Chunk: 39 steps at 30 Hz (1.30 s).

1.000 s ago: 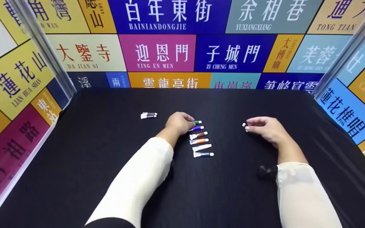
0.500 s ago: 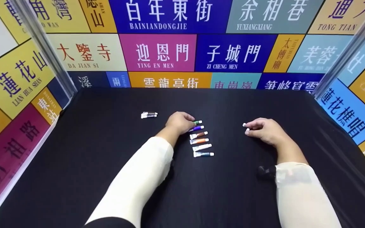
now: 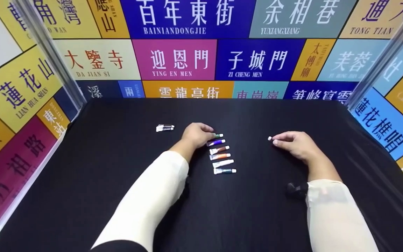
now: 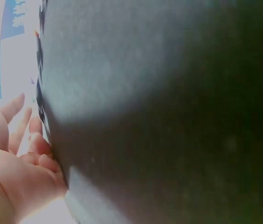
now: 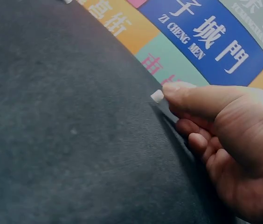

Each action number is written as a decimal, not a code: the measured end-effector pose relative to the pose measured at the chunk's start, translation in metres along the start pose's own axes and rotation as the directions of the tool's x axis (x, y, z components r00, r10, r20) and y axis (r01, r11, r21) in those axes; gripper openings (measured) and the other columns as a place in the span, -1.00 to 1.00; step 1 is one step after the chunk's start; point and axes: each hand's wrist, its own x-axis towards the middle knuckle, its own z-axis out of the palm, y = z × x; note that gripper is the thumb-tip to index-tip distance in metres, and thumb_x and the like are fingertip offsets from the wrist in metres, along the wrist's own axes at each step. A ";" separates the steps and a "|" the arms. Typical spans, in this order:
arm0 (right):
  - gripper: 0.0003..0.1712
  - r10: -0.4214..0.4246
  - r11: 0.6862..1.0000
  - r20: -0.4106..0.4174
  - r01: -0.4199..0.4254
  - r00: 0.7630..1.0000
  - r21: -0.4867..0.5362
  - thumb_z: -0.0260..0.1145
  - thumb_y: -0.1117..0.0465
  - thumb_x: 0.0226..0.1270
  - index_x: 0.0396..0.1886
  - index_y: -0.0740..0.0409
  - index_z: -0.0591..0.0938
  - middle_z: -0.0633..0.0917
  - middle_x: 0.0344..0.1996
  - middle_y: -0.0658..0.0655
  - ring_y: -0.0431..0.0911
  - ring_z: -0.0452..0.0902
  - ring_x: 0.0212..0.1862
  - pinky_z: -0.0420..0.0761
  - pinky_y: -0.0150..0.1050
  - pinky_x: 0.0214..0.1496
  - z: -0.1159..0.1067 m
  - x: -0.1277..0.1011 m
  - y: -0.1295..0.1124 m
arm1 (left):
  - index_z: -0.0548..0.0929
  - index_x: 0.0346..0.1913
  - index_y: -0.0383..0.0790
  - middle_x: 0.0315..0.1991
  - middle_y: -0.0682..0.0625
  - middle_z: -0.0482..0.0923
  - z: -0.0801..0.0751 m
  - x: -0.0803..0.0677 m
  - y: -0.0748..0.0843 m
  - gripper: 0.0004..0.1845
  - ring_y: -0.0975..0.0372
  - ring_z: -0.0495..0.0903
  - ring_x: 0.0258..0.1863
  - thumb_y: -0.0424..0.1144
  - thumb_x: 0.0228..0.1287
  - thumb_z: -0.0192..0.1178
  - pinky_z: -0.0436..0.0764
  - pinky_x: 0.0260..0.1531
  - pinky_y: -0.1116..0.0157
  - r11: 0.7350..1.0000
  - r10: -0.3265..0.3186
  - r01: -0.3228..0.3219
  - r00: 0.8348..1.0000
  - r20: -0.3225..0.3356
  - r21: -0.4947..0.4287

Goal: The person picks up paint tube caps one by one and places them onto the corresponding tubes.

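At the top of a slanted row of small paint tubes, my left hand (image 3: 196,135) pinches the left end of a green paint tube (image 3: 218,135), whose white cap points right. Below it lie a purple tube (image 3: 217,142), a brown one (image 3: 219,149), an orange one (image 3: 220,156), a white one (image 3: 223,163) and a dark one (image 3: 225,171). My right hand (image 3: 294,144) pinches a small paint tube between thumb and index finger. Only its white cap (image 5: 157,96) shows clearly; the fingers hide the rest.
Two more dark paint tubes (image 3: 165,127) lie together left of my left hand. A black cloth (image 3: 194,210) covers the table. Printed panels (image 3: 173,57) stand along the back and both sides, with clear upright posts at the corners.
My left hand has shifted very slightly, and a bit more of the purple tube shows beside it. The right hand's fingers have moved a little around the tube, which stays nearly in place.
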 end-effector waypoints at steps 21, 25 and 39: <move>-0.42 0.070 0.992 0.011 -0.070 0.998 0.105 0.53 -0.17 0.38 0.23 0.07 0.78 0.82 0.02 -0.06 -0.32 0.61 -0.11 0.58 -0.52 -0.06 -0.004 0.002 0.007 | 0.83 0.10 0.08 0.22 0.10 0.77 -0.069 0.010 -0.056 -0.71 0.08 0.62 0.36 -0.03 0.37 0.42 0.43 0.43 -0.08 0.988 -0.114 0.134 0.970 -0.215 0.082; -0.42 0.072 0.992 0.014 -0.073 0.997 0.104 0.53 -0.17 0.38 0.23 0.07 0.78 0.82 0.03 -0.06 -0.32 0.61 -0.11 0.58 -0.52 -0.05 -0.004 0.003 0.007 | 0.84 0.09 0.08 0.22 0.09 0.77 -0.079 0.010 -0.065 -0.72 0.07 0.62 0.35 -0.02 0.37 0.42 0.41 0.44 -0.09 0.986 -0.131 0.150 0.966 -0.222 0.070; -0.44 0.063 0.989 0.022 -0.066 0.998 0.132 0.52 -0.12 0.41 0.24 0.11 0.77 0.82 -0.05 -0.16 -0.33 0.61 -0.11 0.59 -0.52 -0.05 -0.004 0.001 0.005 | 0.85 0.06 -0.04 0.16 -0.02 0.79 -0.106 0.006 -0.095 -0.69 0.02 0.63 0.27 -0.06 0.32 0.48 0.47 0.43 -0.03 0.978 -0.186 0.201 0.962 -0.198 0.058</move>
